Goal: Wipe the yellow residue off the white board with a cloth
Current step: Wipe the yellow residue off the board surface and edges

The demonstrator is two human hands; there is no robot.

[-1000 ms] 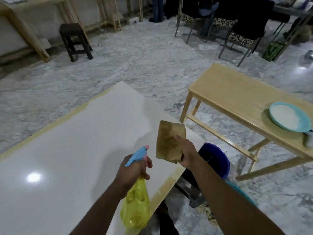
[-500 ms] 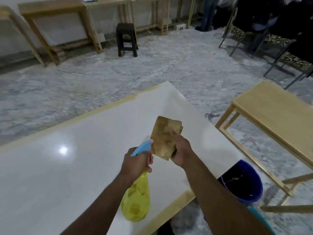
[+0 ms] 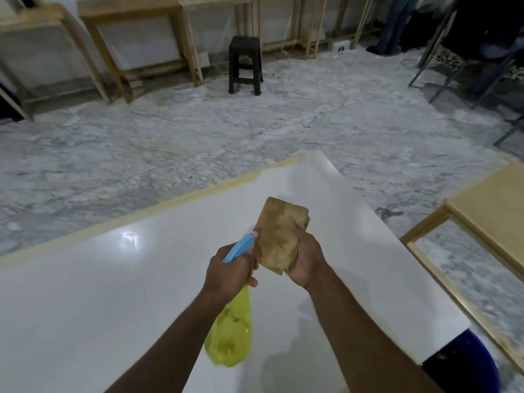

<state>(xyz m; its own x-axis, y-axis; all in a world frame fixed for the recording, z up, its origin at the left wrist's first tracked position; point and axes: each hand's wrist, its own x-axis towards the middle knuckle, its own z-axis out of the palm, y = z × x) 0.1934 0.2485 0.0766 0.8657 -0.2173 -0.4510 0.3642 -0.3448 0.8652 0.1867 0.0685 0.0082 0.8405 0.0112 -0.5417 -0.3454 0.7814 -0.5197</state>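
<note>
Raised above the white board (image 3: 113,307), a folded, stained cloth (image 3: 276,236) is gripped in the right hand (image 3: 307,258). A yellow spray bottle (image 3: 229,333), partly filled, is clasped by the left hand (image 3: 231,272), nozzle toward the cloth. Yellow residue (image 3: 170,204) is seen along the board's far edge.

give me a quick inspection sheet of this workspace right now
surface: white board, glossy, with a yellow residue strip along its far edge
job's things: stained brown cloth, folded, held above the board
clutter: yellow spray bottle with blue trigger head; blue bucket beside the board's right edge
grippers: left hand grips the bottle; right hand holds the cloth
cables: nothing seen
surroundings: marble floor, dark stool, wooden table at right
</note>
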